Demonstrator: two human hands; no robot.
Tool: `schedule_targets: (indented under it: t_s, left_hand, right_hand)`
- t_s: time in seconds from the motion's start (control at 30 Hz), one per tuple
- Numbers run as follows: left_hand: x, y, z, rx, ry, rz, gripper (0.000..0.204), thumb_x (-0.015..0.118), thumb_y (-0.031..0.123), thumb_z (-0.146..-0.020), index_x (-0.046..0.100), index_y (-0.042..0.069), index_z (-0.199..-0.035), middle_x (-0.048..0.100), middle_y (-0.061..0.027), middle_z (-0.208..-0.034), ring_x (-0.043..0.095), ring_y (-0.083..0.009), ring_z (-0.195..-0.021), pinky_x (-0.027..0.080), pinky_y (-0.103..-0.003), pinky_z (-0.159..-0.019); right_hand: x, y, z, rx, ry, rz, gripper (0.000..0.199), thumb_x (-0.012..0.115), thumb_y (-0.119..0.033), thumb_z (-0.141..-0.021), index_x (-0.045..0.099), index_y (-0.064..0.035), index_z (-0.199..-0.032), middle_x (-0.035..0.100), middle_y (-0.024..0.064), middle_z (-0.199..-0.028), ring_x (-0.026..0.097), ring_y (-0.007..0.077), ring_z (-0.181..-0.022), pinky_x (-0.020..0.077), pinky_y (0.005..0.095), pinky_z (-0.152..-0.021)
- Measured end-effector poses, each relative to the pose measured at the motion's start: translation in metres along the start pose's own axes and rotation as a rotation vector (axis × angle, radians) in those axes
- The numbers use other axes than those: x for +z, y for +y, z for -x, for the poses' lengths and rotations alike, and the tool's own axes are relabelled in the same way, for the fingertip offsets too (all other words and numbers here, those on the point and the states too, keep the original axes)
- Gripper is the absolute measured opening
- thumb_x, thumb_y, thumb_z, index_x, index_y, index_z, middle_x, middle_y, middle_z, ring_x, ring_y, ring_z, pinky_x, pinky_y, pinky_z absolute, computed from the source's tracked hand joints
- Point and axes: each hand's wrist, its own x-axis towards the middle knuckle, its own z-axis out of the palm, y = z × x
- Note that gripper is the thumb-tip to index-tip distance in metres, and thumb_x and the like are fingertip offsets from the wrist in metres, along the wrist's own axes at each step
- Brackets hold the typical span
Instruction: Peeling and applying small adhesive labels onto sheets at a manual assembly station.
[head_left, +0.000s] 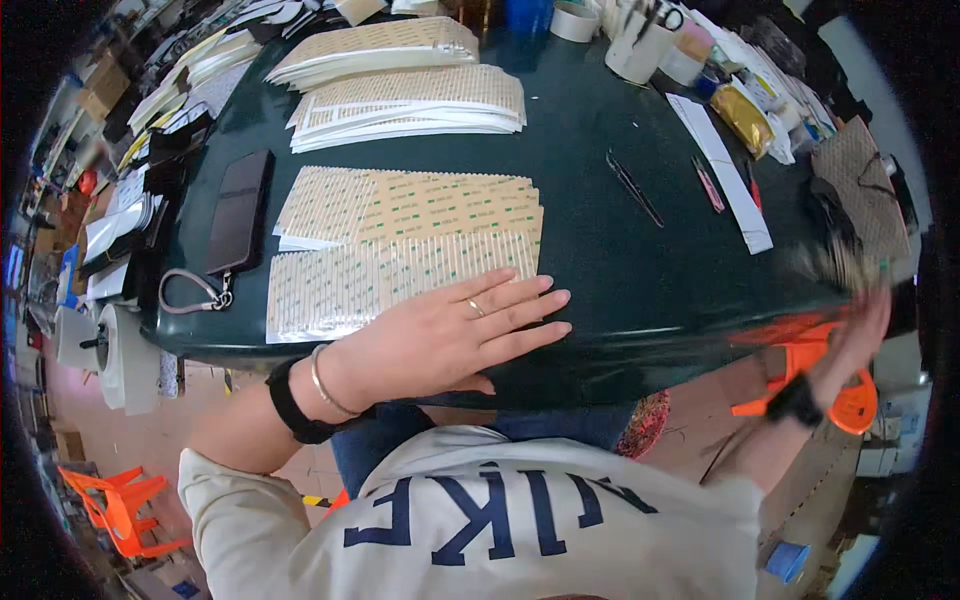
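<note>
My left hand [450, 325] lies flat, fingers stretched out, over the lower right corner of a sheet of narrow adhesive strips [325, 290] with tan, green-marked backing. Just beyond that sheet, and partly under it, are more tan strip sheets [440, 205]. Out past the table's right edge, my right hand [865, 320] is smeared by motion. A blurred, pale striped thing [835, 268] shows at its fingertips; I cannot make out what it is or whether the fingers grip it.
Stacks of similar sheets [410, 100] lie at the back of the dark green table [570, 170]. A phone case [240, 210] with a wrist strap is on the left. Tweezers [635, 188], a pink-handled tool [708, 185] and a white strip [725, 170] lie right. Orange stools [120, 510] stand below.
</note>
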Motion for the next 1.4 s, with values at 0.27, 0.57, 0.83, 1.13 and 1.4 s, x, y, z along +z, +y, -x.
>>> schedule_targets:
  t_s: [0.27,0.57,0.83,1.13,1.4]
  left_hand:
    - [0.018,0.048,0.087,-0.474,0.463,-0.093,0.055,0.083,0.018,-0.077,0.067,0.009,-0.129,0.062,-0.0123,-0.133,0.059,-0.0335,-0.125,0.046,-0.046,-0.108]
    - [0.028,0.064,0.099,-0.704,0.574,-0.281,0.046,0.083,0.017,-0.078,0.071,0.010,-0.122,0.065,-0.0086,-0.123,0.063,-0.0304,-0.114,0.051,-0.042,-0.096]
    - [0.026,0.054,0.104,-0.690,0.579,-0.207,0.047,0.083,0.018,-0.077,0.071,0.012,-0.123,0.064,-0.0083,-0.126,0.063,-0.0309,-0.115,0.050,-0.043,-0.098]
    - [0.014,0.029,0.070,-0.656,0.585,-0.140,0.070,0.079,0.042,-0.082,0.059,0.006,-0.139,0.058,-0.0176,-0.139,0.054,-0.0388,-0.130,0.042,-0.048,-0.110]
    - [0.016,0.025,0.067,-0.645,0.383,-0.183,0.088,0.069,0.066,-0.083,0.056,0.000,-0.140,0.051,-0.0205,-0.150,0.047,-0.0389,-0.139,0.035,-0.047,-0.118]
  right_hand:
    - [-0.175,0.164,0.289,0.423,0.104,1.127,0.040,0.062,-0.017,-0.102,0.057,0.0047,-0.135,0.070,0.0175,-0.115,0.065,0.0265,-0.104,0.0526,0.0398,-0.093]
    - [-0.072,0.226,0.433,0.686,-0.748,1.244,0.030,0.064,-0.017,-0.098,0.064,0.0008,-0.122,0.072,0.0149,-0.110,0.067,0.0247,-0.095,0.0539,0.0406,-0.083]
    - [-0.133,0.271,0.392,0.827,-1.016,1.266,0.021,0.065,-0.017,-0.095,0.070,-0.0027,-0.110,0.074,0.0127,-0.105,0.069,0.0230,-0.087,0.0550,0.0414,-0.075]
    - [-0.239,0.353,0.336,0.823,-1.280,1.332,0.016,0.066,-0.018,-0.092,0.075,-0.0061,-0.097,0.075,0.0102,-0.099,0.070,0.0211,-0.078,0.0554,0.0415,-0.065]
    - [-0.192,0.285,0.303,0.947,-1.067,1.368,0.015,0.066,-0.020,-0.092,0.069,-0.0053,-0.090,0.070,0.0083,-0.088,0.064,0.0190,-0.069,0.0499,0.0366,-0.060]
